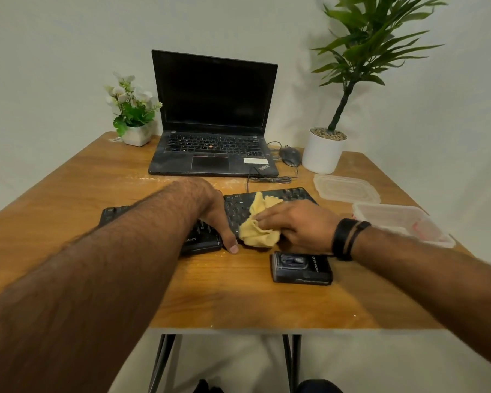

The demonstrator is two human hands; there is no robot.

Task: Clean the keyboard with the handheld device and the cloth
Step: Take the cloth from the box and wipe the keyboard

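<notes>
Reaching across from the left, the left hand point(210, 211) lies palm-down over the black rectangular plastic keyboard point(238, 211), and its thumb points down past the near edge to touch the wooden worktop point(68, 199); the other fingers are hidden, so I cannot tell if they grip. The right hand point(298, 225) comes from the right, wearing black bands on the wrist, and its fingers curl over the crumpled yellow cloth point(258, 225), pressing it on the keys. The keyboard lies slanted on the worktop, under both hands, its keys dark and a little dusty. The small black boxy handheld device point(301, 268) lies flat just in front of the right hand, untouched. Behind the keyboard stands an open black laptop point(213, 114) with a dark screen.
</notes>
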